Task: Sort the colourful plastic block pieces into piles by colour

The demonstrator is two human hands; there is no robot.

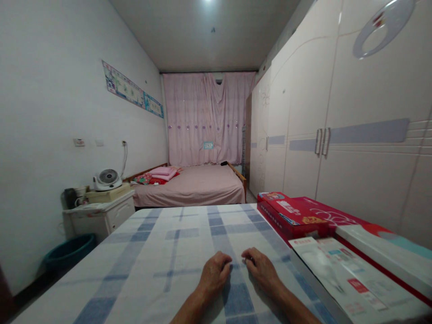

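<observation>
My left hand [216, 271] rests on the blue-and-white checked cloth [145, 265] near the front middle. Its fingers are curled in and the thumb lies close to the index finger; I see nothing held. A short gap to the right, my right hand [261, 269] is also down on the cloth, fingers loosely bent inward and pressed together, with no object showing. Right of it lies a flat white box [354, 274] with a light bulb printed on it. Behind that box is a red box [290, 213] with coloured print.
A white cabinet [118, 211] at left carries a small white fan [108, 179]. Beside it on the floor stands a teal tub [70, 249]. Beyond the cloth is a bed [199, 184] before pink curtains [205, 108]. Tall white wardrobes [303, 99] line the right wall.
</observation>
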